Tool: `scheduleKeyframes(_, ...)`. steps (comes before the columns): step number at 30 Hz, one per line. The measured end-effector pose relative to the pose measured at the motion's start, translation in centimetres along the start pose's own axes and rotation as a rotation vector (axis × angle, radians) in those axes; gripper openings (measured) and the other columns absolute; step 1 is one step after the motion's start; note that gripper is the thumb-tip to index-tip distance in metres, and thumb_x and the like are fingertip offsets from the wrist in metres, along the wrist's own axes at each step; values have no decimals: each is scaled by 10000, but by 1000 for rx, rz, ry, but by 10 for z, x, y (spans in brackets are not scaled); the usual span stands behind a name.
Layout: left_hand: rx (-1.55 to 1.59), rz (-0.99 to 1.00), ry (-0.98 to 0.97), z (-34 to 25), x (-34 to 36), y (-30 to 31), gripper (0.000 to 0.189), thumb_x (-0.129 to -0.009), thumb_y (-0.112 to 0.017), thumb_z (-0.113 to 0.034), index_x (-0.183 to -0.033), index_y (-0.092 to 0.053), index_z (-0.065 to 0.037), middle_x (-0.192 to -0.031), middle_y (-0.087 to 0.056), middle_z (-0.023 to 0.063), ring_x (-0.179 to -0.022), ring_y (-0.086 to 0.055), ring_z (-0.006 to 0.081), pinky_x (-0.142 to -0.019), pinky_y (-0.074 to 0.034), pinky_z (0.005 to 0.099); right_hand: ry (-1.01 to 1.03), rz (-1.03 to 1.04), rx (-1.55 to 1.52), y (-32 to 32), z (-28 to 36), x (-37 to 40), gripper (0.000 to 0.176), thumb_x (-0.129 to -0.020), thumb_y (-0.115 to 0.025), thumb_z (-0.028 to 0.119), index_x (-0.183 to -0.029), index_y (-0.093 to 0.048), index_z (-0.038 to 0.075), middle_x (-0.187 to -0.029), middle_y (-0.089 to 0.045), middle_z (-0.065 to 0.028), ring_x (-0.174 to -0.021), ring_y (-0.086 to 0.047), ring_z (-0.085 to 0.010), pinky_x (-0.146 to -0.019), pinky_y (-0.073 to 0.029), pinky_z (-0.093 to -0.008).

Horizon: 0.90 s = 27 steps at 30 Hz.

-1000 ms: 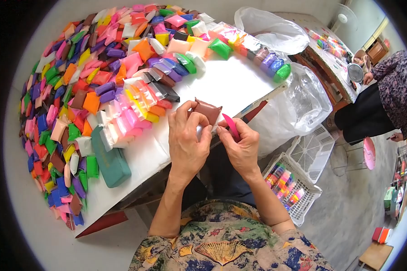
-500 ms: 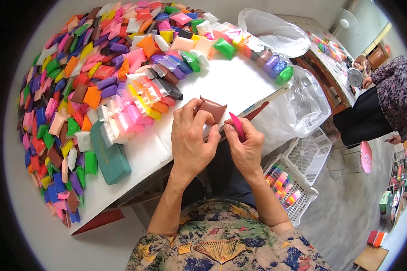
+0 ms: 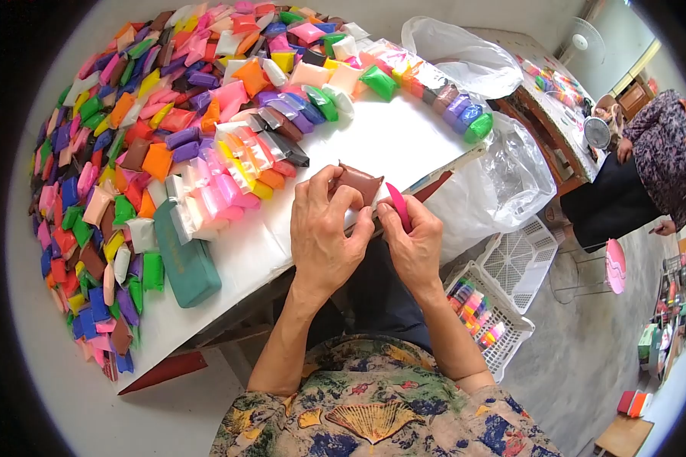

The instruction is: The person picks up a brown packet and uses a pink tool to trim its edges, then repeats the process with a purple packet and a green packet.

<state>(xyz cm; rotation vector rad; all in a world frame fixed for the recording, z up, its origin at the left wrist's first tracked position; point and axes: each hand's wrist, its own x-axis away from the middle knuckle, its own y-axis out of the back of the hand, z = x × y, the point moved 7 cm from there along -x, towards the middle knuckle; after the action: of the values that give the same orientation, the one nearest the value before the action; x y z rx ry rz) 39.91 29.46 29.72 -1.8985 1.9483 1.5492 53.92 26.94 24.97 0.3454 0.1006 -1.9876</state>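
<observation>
At the table's front edge, my left hand (image 3: pixel 324 236) has its fingers closed on a brown clay packet (image 3: pixel 360 183) in clear wrapping. Close beside it, my right hand (image 3: pixel 413 242) pinches a flat magenta plastic tool (image 3: pixel 398 206) with a rounded tip pointing up. The right thumb and fingertip are at the packet's lower right corner; whether they also grip its wrapper I cannot make out. Left of my hands lie rows of wrapped clay packets (image 3: pixel 240 164) in pink, yellow, orange and red. A green pencil-case-like box (image 3: pixel 187 255) lies near them.
A large heap of colourful packets (image 3: pixel 145 114) covers the table's left and back. Another row (image 3: pixel 442 95) runs along the far edge beside clear plastic bags (image 3: pixel 503 175). White crates (image 3: pixel 503 320) stand below on the right. Another person (image 3: pixel 640 167) stands at the right near a pink stool (image 3: pixel 616 265).
The brown packet and both my hands have barely shifted, with the magenta tool tilting slightly to the left. The other person's upper hand has moved down a little.
</observation>
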Motion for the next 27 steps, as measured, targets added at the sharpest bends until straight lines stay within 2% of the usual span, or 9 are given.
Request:
scheduleKeyframes(9, 26, 4, 4, 0, 0, 1, 145, -791, -721, -102, -890, -622, -63, -1231, -545, 139, -1116, -501, 346, -971, -410, 444, 29, -25, 76, -1, 7, -4, 192, -932, -654, 148, -878, -658, -36, -580, -506, -53, -548, -441, -79, -491, -377, -306)
scheduleKeyframes(12, 51, 10, 18, 0, 0, 1, 135, -789, -721, -96, -883, -631, -60, -1235, -548, 138, -1125, -499, 345, -979, -404, 443, 47, -36, 120, -1, 9, -2, 156, -905, -673, 134, -914, -653, -20, -578, -527, -54, -522, -470, -93, -486, -393, -312)
scheduleKeyframes(15, 59, 18, 30, 1, 0, 1, 124, -785, -719, -88, -876, -643, -55, -1235, -551, 136, -1130, -498, 344, -987, -400, 443, 56, -78, 180, -1, 15, 0, 155, -873, -690, 114, -971, -645, 3, -584, -566, -78, -490, -542, -151, -482, -422, -326)
scheduleKeyframes(18, 64, 21, 42, 1, 0, 2, 108, -783, -715, -81, -866, -654, -48, -1241, -553, 137, -1135, -498, 343, -998, -393, 444, 159, -47, 241, -4, 19, 2, 160, -859, -687, 71, -1004, -639, 27, -623, -614, -110, -508, -614, -218, -489, -455, -334)
scheduleKeyframes(21, 63, 25, 58, 2, 0, 2, 91, -784, -707, -75, -856, -663, -42, -1252, -553, 139, -1144, -496, 342, -1011, -384, 446, 359, -49, 233, -7, 27, 5, 147, -856, -681, 43, -1000, -648, 39, -659, -638, -121, -536, -642, -243, -496, -471, -334)
scheduleKeyframes(27, 52, -3, 106, -1, 3, -1, 73, -793, -691, -74, -848, -665, -33, -1269, -554, 146, -1169, -489, 337, -1025, -376, 447, 346, -34, 211, -5, 22, 4, 146, -852, -679, 26, -994, -654, 47, -718, -659, -118, -568, -660, -240, -514, -487, -335)
